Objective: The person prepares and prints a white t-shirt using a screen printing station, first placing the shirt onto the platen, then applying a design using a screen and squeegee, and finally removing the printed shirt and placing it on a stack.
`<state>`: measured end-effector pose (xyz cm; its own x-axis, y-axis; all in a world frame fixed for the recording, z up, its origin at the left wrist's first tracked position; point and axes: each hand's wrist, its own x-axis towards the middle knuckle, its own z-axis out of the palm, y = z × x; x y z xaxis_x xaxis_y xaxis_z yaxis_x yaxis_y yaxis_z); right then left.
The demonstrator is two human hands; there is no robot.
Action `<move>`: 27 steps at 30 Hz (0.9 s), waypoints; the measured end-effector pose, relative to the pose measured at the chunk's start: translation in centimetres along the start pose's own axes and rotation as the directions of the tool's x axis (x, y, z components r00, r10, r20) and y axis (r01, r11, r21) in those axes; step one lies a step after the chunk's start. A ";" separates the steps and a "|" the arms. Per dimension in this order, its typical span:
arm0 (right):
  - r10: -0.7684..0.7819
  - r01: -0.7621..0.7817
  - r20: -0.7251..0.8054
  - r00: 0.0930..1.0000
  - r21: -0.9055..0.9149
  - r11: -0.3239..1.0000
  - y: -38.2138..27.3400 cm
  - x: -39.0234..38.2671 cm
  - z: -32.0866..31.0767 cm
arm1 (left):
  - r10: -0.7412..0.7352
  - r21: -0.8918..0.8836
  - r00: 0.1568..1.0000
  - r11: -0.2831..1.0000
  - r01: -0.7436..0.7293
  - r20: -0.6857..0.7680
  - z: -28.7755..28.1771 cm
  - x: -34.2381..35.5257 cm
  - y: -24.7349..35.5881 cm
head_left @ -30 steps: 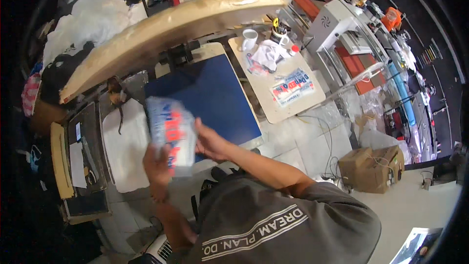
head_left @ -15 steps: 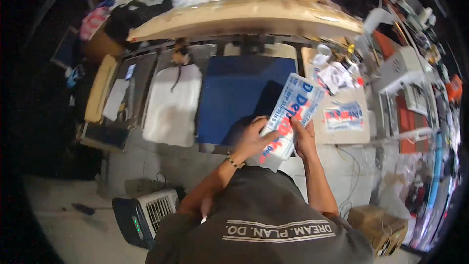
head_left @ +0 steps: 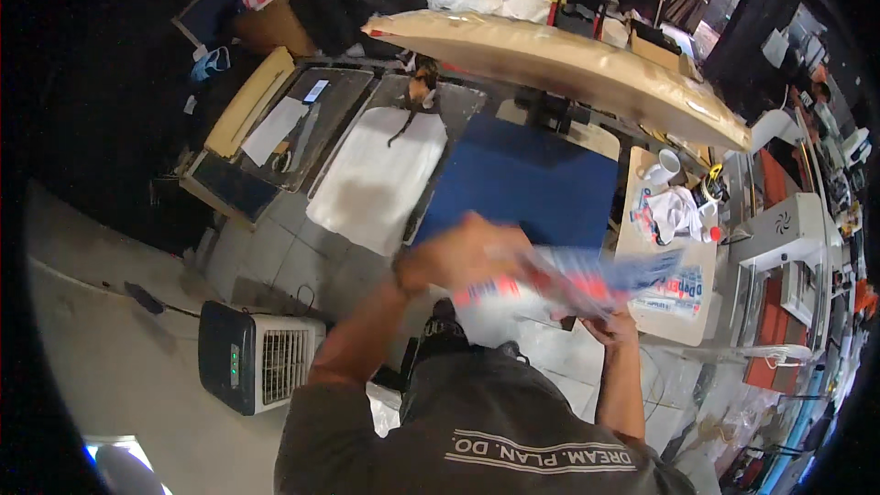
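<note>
A small stack of white printed sheets [head_left: 591, 277] with blue and red lettering is in front of my body, smeared by motion. Its right end is held by my right hand [head_left: 612, 325], fingers closed on the edge. My left hand [head_left: 458, 255] overlaps the left end of the sheets, its fingers too blurred to read. Beyond them lies a flat blue board [head_left: 522, 174]. Another printed sheet [head_left: 676, 291] rests on the tan board [head_left: 665, 321] to the right.
A white padded board [head_left: 380, 179] lies left of the blue one, with what looks like a small cat [head_left: 422, 87] at its far end. A long wrapped beam [head_left: 568, 60] spans the back. A mug [head_left: 663, 167] stands right; an air cooler [head_left: 229, 357] sits on the floor.
My view has turned left. The sheets have swung from upright-slanting to nearly level, and my left hand has moved quickly over their left end. My right hand still grips them.
</note>
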<state>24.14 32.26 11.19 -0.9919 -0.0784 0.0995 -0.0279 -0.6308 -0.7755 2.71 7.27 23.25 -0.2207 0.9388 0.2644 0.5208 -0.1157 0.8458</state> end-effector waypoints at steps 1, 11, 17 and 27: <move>0.017 -0.017 0.000 1.000 -0.088 0.996 0.0 1.4 1.3 | -0.128 -0.069 0.977 0.991 0.117 -0.173 -1.8 -1.4 -5.2; 0.330 -0.442 -0.360 0.873 -0.295 0.847 8.4 6.4 4.2 | -0.358 0.093 0.381 0.613 0.784 -0.852 -10.2 -16.1 -19.3; -0.058 0.041 -0.360 0.931 -0.053 0.998 8.5 13.3 9.2 | -0.297 -0.228 0.813 0.951 0.207 -0.500 -2.5 -4.7 -4.0; -0.586 0.567 -0.810 0.015 -0.476 0.673 -0.5 -0.5 -16.3 | -0.538 -0.200 0.594 0.818 0.539 -0.598 -3.4 -11.9 -21.5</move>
<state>22.66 45.22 1.39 -0.0991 0.9939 -0.0492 -0.6399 -0.1015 -0.7617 -8.67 -2.52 3.47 -0.9045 0.4260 -0.0207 0.1419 0.3462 0.9274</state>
